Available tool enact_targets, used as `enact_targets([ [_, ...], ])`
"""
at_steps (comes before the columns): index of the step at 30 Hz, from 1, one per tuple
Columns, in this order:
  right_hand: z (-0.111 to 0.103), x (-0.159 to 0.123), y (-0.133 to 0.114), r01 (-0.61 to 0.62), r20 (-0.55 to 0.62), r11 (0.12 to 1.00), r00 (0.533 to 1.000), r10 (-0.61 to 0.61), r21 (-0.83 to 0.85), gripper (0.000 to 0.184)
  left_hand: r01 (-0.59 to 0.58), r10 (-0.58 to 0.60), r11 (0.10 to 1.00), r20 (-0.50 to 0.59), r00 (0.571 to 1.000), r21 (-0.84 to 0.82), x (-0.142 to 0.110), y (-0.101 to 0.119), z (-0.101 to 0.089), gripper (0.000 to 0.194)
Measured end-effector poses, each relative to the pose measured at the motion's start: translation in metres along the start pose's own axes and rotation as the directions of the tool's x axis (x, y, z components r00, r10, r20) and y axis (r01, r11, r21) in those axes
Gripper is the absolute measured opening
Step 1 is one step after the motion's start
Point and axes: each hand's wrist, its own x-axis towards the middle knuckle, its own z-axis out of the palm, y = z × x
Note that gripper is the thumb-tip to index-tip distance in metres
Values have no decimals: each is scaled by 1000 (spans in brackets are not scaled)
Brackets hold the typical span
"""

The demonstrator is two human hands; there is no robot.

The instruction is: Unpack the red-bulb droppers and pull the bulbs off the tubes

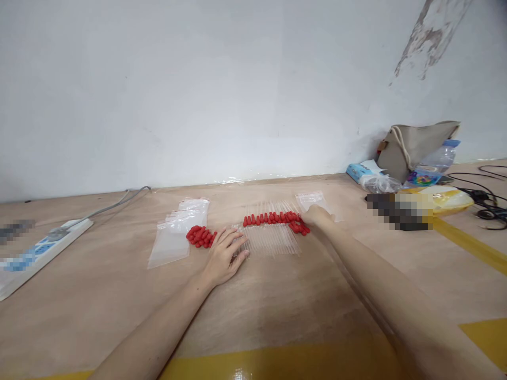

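A row of clear, thin droppers with red rubber bulbs (271,218) lies side by side on the table, their tubes (273,240) pointing toward me. More tubes stretch away behind the bulbs. My left hand (225,256) rests flat at the row's left end, fingers extended over the tubes there. Another heap of red bulbs (200,236) sits just beyond those fingertips, its tubes mostly hidden by the hand. At the right end, my right hand (318,216) touches or nearly touches the last red bulbs; its fingers are mostly hidden, so any hold is unclear.
Clear zip bags (170,245) lie left of the droppers, and another zip bag (311,199) is behind my right hand. A white power strip (67,235) stands at far left. A tissue pack (362,170), grey bag (412,145) and black cables (491,211) occupy the right.
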Motion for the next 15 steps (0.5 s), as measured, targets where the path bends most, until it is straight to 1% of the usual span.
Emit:
enact_targets([
  [2, -7, -4, -2, 14, -22, 1000, 1000, -13, 14, 28, 2, -2, 1000, -4, 1000, 0, 0, 0, 0, 28],
  [5, -15, -20, -2, 86, -70, 995, 994, -82, 55, 34, 3, -3, 1000, -12, 1000, -5, 1, 0, 0, 31],
  [7, -15, -39, -2, 193, -127, 976, 975, -181, 97, 31, 0, 0, 1000, -13, 1000, -15, 1, 1, -1, 37],
  [8, -13, -50, -1, 320, -205, 937, 935, -290, 137, 27, 3, -4, 1000, -16, 1000, -17, 1, 1, -1, 41],
  [9, -9, -62, 0, 468, -283, 872, 864, -417, 144, 24, 11, -11, 1000, -24, 1000, -13, 1, 2, -1, 45],
  [11, 2, -84, 2, 696, -406, 715, 674, -617, 70, 18, 26, -25, 1000, -58, 998, 12, 1, 4, -2, 50],
  [12, 8, -94, 2, 772, -453, 635, 579, -678, 35, 16, 23, -20, 999, -77, 997, 32, 1, 6, -2, 51],
  [13, 14, -103, 3, 824, -471, 566, 496, -730, -9, 15, 7, -2, 998, -90, 996, 55, 1, 8, -2, 50],
  [14, 20, -110, 3, 856, -494, 516, 431, -755, -42, 14, -20, 26, 997, -89, 996, 76, 1, 10, -2, 48],
  [15, 24, -116, 2, 878, -505, 474, 380, -775, -66, 13, -51, 59, 994, -77, 995, 92, 1, 13, -2, 45],
])
